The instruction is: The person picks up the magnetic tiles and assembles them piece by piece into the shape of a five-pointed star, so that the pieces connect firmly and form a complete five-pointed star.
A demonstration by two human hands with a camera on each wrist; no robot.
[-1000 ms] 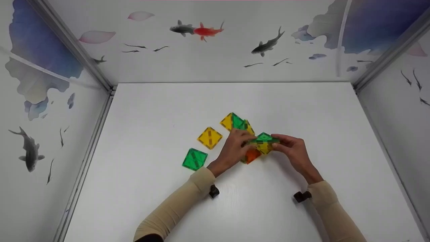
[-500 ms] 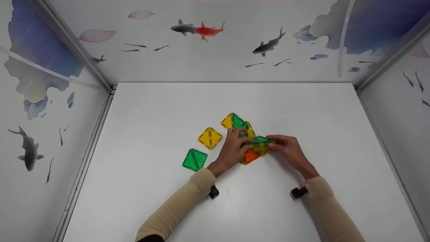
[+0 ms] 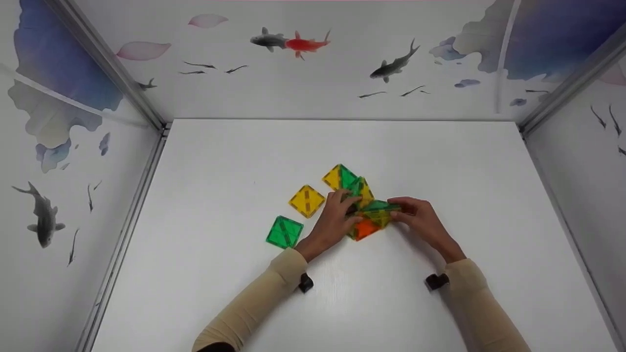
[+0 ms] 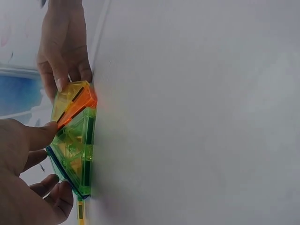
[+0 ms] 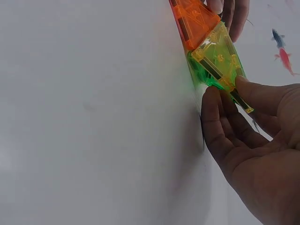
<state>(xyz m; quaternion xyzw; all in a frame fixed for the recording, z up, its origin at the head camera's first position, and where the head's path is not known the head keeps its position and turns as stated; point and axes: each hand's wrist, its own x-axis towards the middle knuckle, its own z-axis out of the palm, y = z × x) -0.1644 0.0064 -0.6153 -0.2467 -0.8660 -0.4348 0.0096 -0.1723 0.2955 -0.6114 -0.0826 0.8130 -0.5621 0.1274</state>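
A cluster of translucent magnetic tiles stands between the hands, with an orange tile [image 3: 366,229] at its front and green and yellow ones around it. My left hand [image 3: 332,221] holds the cluster's left side; its thumb touches near the orange piece, and its curled fingers lie by the green tiles [image 4: 77,145] in the left wrist view. On the other side, my right hand [image 3: 423,220] pinches a raised green-and-yellow tile piece between thumb and fingers. The right wrist view shows its yellow tile [image 5: 218,58] tilted against the orange one. Fingers hide part of the cluster.
Flat on the white table [image 3: 220,293] to the left lie a yellow square of tiles [image 3: 306,201] and a green square of tiles [image 3: 284,231]. A yellow-and-green square [image 3: 340,177] adjoins the cluster's back. Printed walls enclose the table on three sides.
The right hand has moved left and slightly down with the green-and-yellow tile piece, against the orange tile. The left hand's thumb and fingers have shifted from that piece onto the cluster's left side.
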